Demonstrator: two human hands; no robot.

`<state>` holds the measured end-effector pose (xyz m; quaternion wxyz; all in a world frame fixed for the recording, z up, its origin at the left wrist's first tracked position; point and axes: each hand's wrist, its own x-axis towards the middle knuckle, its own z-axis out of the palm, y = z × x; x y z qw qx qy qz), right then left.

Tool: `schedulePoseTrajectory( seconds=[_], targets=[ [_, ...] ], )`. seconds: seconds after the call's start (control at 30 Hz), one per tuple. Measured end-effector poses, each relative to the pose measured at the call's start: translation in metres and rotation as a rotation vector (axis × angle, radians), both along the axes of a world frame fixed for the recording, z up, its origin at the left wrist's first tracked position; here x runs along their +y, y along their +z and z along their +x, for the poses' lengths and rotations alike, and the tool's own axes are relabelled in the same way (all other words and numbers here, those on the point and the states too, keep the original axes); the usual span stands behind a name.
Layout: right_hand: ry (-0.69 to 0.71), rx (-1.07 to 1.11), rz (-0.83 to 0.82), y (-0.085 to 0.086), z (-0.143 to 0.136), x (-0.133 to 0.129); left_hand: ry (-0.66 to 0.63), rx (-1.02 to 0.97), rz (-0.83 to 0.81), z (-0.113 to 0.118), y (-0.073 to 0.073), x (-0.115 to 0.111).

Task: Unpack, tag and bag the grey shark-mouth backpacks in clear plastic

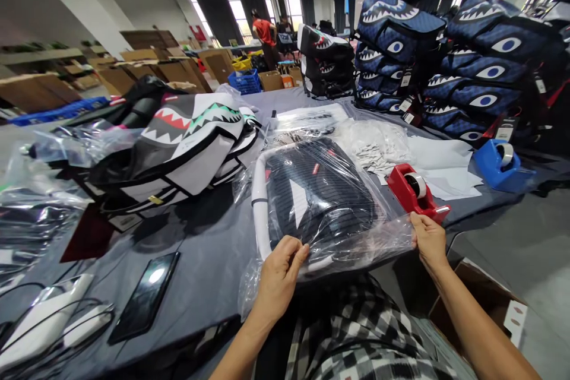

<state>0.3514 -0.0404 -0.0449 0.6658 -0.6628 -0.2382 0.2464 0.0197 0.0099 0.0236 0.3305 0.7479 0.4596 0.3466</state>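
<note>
In front of me on the grey-covered table lies a black and white backpack point(329, 196) inside a clear plastic bag point(369, 243). My left hand point(280, 267) pinches the near edge of this bag below the backpack. Further along the same edge, my right hand point(428, 237) grips the bag's right corner, so the plastic stretches between both hands. A red tape dispenser point(412, 190) stands just beyond my right hand, with a roll of tape in it.
Shark-face bags point(178, 148) are piled at the left. A phone point(145, 297) and white devices with cables point(48, 320) lie nearer. Blue shark backpacks point(481, 71) are stacked at the back right, behind a blue tape dispenser point(503, 166). A cardboard box point(476, 297) stands below, right.
</note>
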Motion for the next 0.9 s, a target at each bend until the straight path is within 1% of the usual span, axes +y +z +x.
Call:
schedulePoseTrajectory(
  seconds=[0.13, 0.2, 0.27, 0.33, 0.4, 0.47, 0.53, 0.6, 0.63, 0.67, 0.7, 0.77, 0.8, 0.83, 0.9],
  targets=[
    [0.097, 0.111, -0.007, 0.006, 0.004, 0.001, 0.004, 0.039, 0.001, 0.001, 0.002, 0.001],
    [0.113, 0.108, 0.024, 0.009, 0.006, -0.001, 0.009, 0.04, 0.002, 0.002, 0.002, 0.0],
    [0.097, 0.029, 0.045, 0.011, 0.01, -0.005, 0.018, 0.035, -0.001, 0.003, 0.002, -0.001],
    [0.043, -0.072, 0.068, 0.009, 0.012, -0.008, 0.027, 0.026, -0.008, 0.004, 0.002, -0.002],
    [-0.023, -0.125, 0.102, 0.004, 0.014, -0.007, 0.03, 0.011, -0.016, 0.004, 0.002, -0.002],
    [-0.042, -0.125, 0.107, -0.003, 0.015, -0.002, 0.035, -0.019, -0.021, 0.004, 0.002, -0.001],
    [0.031, -0.161, 0.035, -0.009, 0.018, 0.005, 0.038, -0.045, -0.036, 0.004, 0.003, 0.0],
    [0.157, -0.327, -0.087, -0.009, 0.021, 0.01, 0.04, -0.051, -0.059, 0.004, 0.004, 0.001],
    [0.188, -0.467, -0.124, -0.005, 0.022, 0.011, 0.037, -0.046, -0.068, 0.003, 0.005, 0.002],
    [0.183, -0.633, -0.127, 0.002, 0.022, 0.01, 0.032, -0.036, -0.075, 0.003, 0.006, 0.003],
    [0.142, -0.803, -0.091, 0.011, 0.019, 0.007, 0.029, -0.026, -0.078, 0.003, 0.007, 0.004],
    [0.037, -1.079, 0.085, 0.033, 0.007, -0.001, 0.024, -0.008, -0.075, 0.003, 0.007, 0.005],
    [0.05, -1.162, 0.187, 0.045, -0.004, -0.005, 0.024, -0.003, -0.071, 0.003, 0.007, 0.005],
    [0.126, -1.214, 0.274, 0.055, -0.016, -0.008, 0.028, -0.001, -0.065, 0.003, 0.007, 0.005],
    [0.376, -1.249, 0.382, 0.07, -0.04, -0.009, 0.033, -0.001, -0.055, 0.003, 0.007, 0.004]
  ],
)
